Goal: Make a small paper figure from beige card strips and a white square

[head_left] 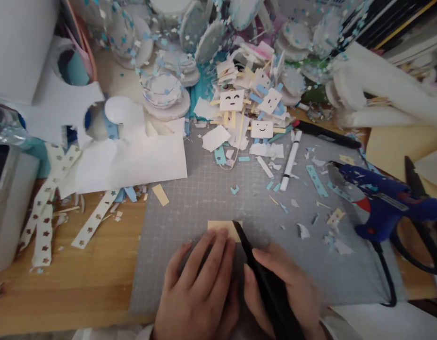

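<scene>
In the head view my left hand (200,288) lies flat, its fingertips pressing on a small cream piece of paper (215,225) near the front of the grey cutting mat (197,203). My right hand (289,288) is closed around a black utility knife (270,288). The knife's dark blade slants across the right part of the cream piece, with its tip at the top edge. Part of the paper is hidden under my left fingers. Another cream strip (160,195) lies apart, farther left on the mat.
A blue glue gun (384,193) and black scissors (416,245) lie at right. Small paper figures with drawn faces (263,129), a white paper stick (291,160) and a black pen (328,134) sit farther back. White paper (133,160) and star-punched strips (94,219) are at left.
</scene>
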A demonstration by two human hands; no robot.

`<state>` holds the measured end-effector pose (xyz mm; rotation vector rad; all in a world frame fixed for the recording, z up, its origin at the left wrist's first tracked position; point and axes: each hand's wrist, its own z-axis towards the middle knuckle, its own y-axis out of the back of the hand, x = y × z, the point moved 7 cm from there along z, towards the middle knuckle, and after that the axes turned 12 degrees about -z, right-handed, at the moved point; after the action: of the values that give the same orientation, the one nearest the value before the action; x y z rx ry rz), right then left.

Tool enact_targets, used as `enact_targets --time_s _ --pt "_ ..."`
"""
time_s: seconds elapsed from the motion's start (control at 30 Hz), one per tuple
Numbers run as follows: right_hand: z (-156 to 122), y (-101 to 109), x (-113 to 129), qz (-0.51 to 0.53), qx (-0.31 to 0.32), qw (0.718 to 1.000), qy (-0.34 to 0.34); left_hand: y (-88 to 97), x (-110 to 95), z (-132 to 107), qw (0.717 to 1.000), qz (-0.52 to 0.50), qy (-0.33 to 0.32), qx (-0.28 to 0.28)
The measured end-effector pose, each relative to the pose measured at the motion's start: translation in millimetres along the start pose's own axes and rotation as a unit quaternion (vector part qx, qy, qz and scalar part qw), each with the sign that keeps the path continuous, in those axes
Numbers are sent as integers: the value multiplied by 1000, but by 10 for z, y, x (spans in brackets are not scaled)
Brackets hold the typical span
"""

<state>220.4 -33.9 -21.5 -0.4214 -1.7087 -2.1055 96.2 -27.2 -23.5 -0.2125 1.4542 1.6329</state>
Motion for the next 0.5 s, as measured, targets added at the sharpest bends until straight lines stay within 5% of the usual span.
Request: enact_targets --time_s 0.5 --pt "41 -50 207 -145 26 989 25 -5 17 12 1000 -12 -2 14"
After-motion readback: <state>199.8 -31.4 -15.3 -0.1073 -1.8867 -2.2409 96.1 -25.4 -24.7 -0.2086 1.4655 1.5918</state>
